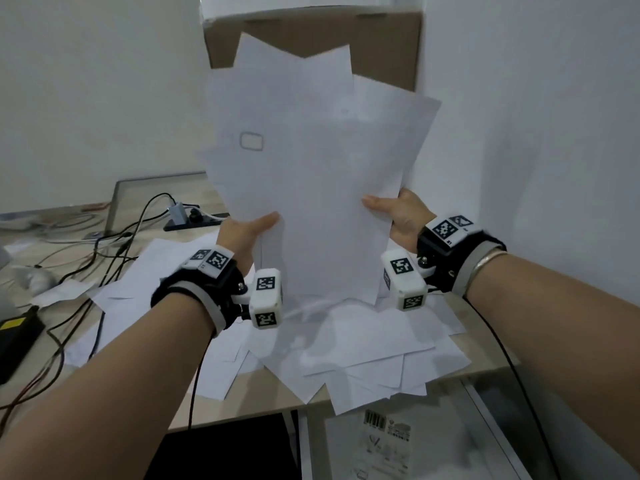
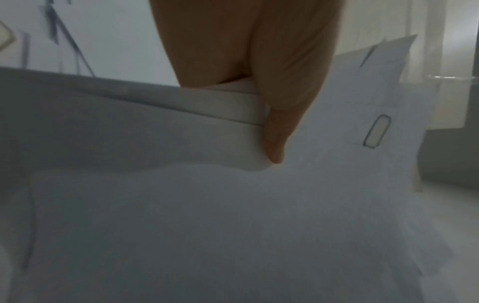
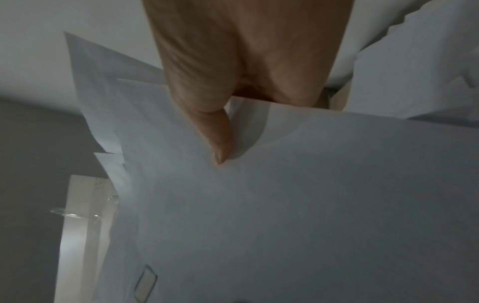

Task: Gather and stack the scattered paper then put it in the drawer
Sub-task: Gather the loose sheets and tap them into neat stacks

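A loose, uneven bundle of white paper sheets [image 1: 311, 161] is held upright above the desk. My left hand [image 1: 247, 230] pinches its left edge, thumb on the front. My right hand [image 1: 394, 209] pinches its right edge the same way. In the left wrist view the left thumb [image 2: 274, 131] presses on the paper bundle [image 2: 207, 225]. In the right wrist view the right thumb [image 3: 217, 135] presses on the paper bundle [image 3: 298, 194]. More scattered sheets [image 1: 363, 351] lie on the desk below, some overhanging its front edge.
A laptop [image 1: 152, 199], a power strip [image 1: 194, 220] and tangled cables [image 1: 86, 265] occupy the left of the wooden desk [image 1: 239, 407]. A cardboard box [image 1: 381, 39] stands behind the bundle. Below the desk front sits a white cabinet top [image 1: 398, 445] with a barcode label.
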